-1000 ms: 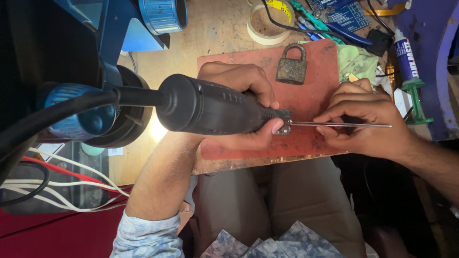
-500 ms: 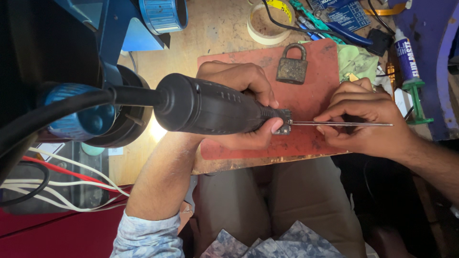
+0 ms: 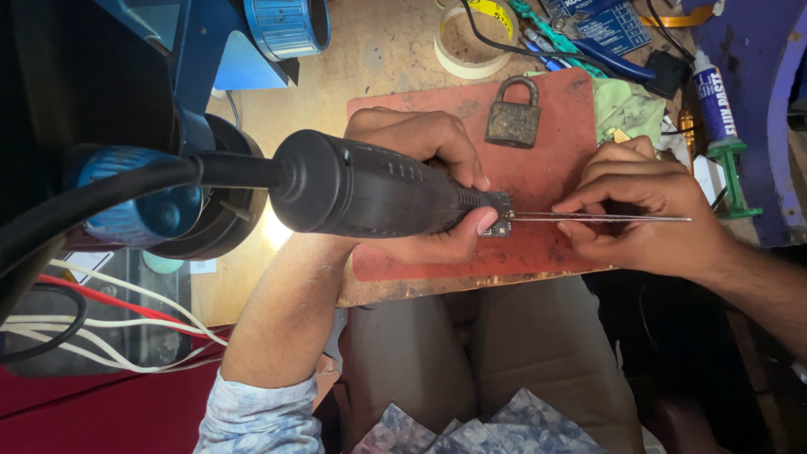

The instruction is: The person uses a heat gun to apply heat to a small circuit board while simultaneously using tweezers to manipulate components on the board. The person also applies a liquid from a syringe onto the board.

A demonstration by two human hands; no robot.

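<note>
My left hand [image 3: 420, 160] is wrapped around the narrow front end of a thick black tool handle [image 3: 361, 195] with a black cable running off to the left. A small dark square piece [image 3: 498, 224] sits at the tool's tip, by my thumb. My right hand [image 3: 647, 214] pinches thin metal tweezers [image 3: 605, 218], held level, with their point reaching the dark piece. Both hands hover over a red mat [image 3: 555, 168] on the wooden bench [image 3: 378, 59].
A rusty padlock [image 3: 513, 118] lies on the mat's far side. Behind it are a tape roll [image 3: 471, 38], blue-handled pliers [image 3: 588, 46], a green cloth [image 3: 626, 105] and a white-blue tube [image 3: 714, 92]. Blue equipment [image 3: 277, 25] and white and red wires [image 3: 126, 319] crowd the left.
</note>
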